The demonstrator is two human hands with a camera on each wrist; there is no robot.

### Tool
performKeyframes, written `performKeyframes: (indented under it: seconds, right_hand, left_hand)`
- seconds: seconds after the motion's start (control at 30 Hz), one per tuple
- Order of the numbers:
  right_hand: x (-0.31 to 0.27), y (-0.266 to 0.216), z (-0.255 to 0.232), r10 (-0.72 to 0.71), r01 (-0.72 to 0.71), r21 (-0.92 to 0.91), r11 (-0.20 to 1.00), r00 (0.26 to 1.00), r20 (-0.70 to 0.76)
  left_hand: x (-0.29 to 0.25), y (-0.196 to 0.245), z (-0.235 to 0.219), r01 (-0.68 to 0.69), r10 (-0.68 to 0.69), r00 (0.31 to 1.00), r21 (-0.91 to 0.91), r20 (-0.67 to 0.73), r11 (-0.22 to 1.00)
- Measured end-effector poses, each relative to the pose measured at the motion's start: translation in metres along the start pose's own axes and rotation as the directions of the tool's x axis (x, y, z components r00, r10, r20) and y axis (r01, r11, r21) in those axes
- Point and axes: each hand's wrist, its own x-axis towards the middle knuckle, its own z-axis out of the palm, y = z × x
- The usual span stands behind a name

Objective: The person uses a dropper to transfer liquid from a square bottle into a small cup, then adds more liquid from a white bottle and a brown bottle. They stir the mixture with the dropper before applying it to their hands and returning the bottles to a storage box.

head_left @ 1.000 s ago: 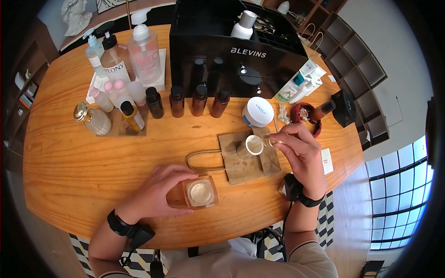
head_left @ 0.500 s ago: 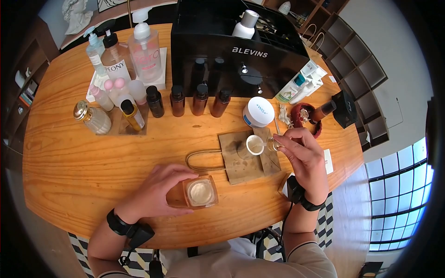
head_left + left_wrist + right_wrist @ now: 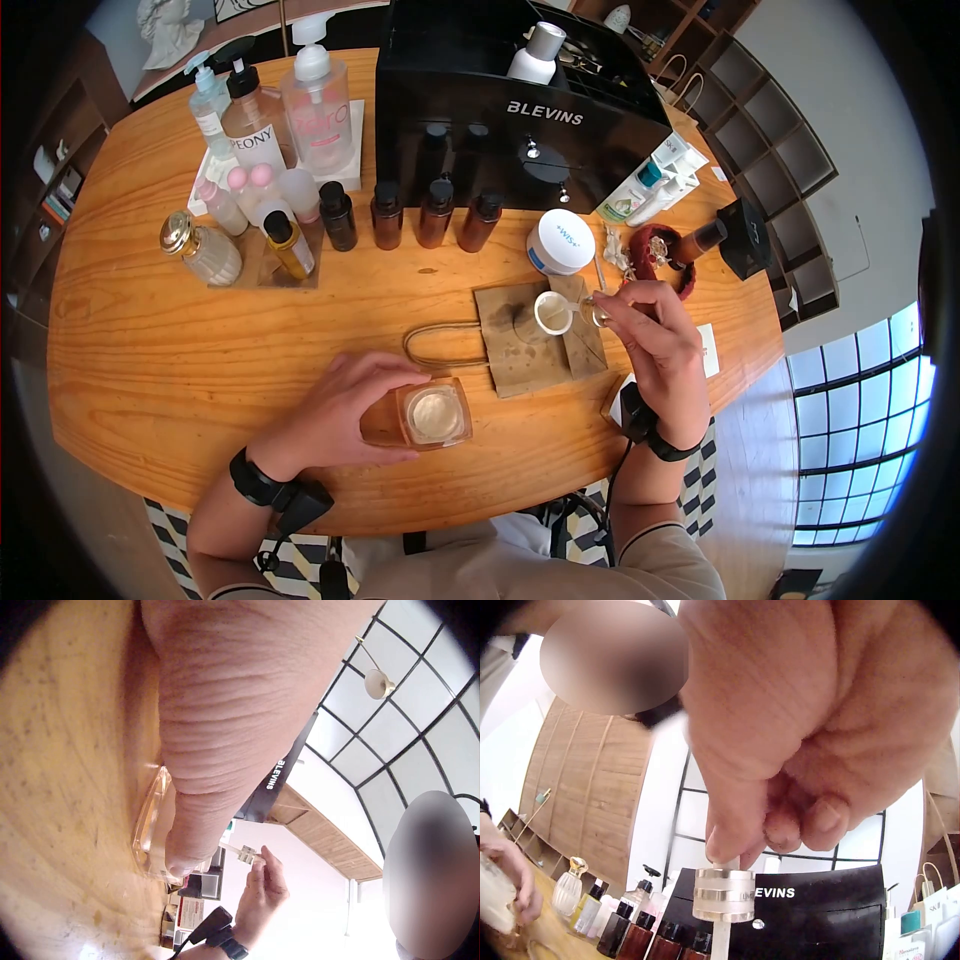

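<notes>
In the head view my left hand grips a square clear glass jar standing on the table, thumb and fingers on opposite sides. Its round mouth holds a pale cream-coloured substance. My right hand pinches the top of a dropper between thumb and fingers. The dropper has a silver ringed collar and a translucent stem, seen pointing down in the right wrist view. In the head view its stem reaches the rim of a small cup, which stands on a flattened brown paper bag.
A white lidded tub is beyond the bag. Several dark bottles line the front of a black case. Pump bottles and a gold-capped bottle stand left. At right lie a red ring-shaped item and a card.
My right hand has shifted slightly right and toward me with the dropper, exposing more of its stem beside the cup. The left hand keeps its hold on the jar.
</notes>
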Motion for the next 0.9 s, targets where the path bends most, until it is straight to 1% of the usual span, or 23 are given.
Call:
performKeyframes:
  seconds: [0.03, 0.1, 0.23, 0.3, 0.4, 0.43, 0.5, 0.63, 0.9]
  right_hand:
    - [-0.0001, 0.0, 0.0007, 0.0, 0.0, 0.0, 1.0, 1.0, -0.001]
    - [0.0001, 0.0002, 0.0026, -0.013, 0.011, 0.036, 0.999, 0.998, 0.06]
    - [-0.0005, -0.0015, 0.002, -0.041, 0.039, 0.036, 0.999, 0.998, 0.057]
    - [-0.0013, -0.0018, 0.0031, 0.019, -0.019, 0.042, 0.999, 1.0, 0.007]
    - [-0.0016, -0.0027, 0.0046, 0.031, -0.032, 0.041, 0.999, 0.999, 0.024]
    - [-0.001, -0.0029, 0.005, 0.031, -0.032, 0.041, 0.999, 0.999, 0.025]
    - [0.0006, -0.0033, 0.006, -0.01, 0.01, -0.023, 1.0, 1.0, 0.023]
    - [0.0018, -0.0059, 0.0073, 0.005, -0.005, -0.019, 1.0, 1.0, -0.003]
    - [0.0042, -0.0018, 0.0091, 0.023, -0.031, -0.1, 0.995, 0.996, -0.083]
  left_hand:
    - [0.0002, 0.0001, -0.0003, -0.002, 0.002, 1.0, 0.006, 0.003, 1.0]
    - [0.0003, -0.0006, 0.0, -0.009, 0.009, 1.0, 0.004, -0.001, 1.0]
    - [-0.0001, -0.0012, 0.0004, -0.015, 0.015, 1.0, 0.008, -0.006, 1.0]
    - [0.0, -0.001, 0.0005, -0.016, 0.016, 1.0, 0.007, -0.006, 1.0]
    - [0.0002, -0.0009, 0.0006, -0.017, 0.017, 1.0, 0.009, -0.007, 1.0]
    - [0.0002, -0.0008, 0.0007, -0.018, 0.018, 1.0, 0.011, -0.008, 1.0]
    - [0.0004, -0.0004, 0.0005, -0.022, 0.022, 1.0, 0.016, -0.008, 1.0]
    - [0.0008, -0.0006, 0.0004, -0.037, 0.038, 0.999, 0.021, -0.012, 0.999]
    - [0.0001, -0.0001, 0.0005, -0.021, 0.021, 1.0, 0.019, -0.009, 1.0]
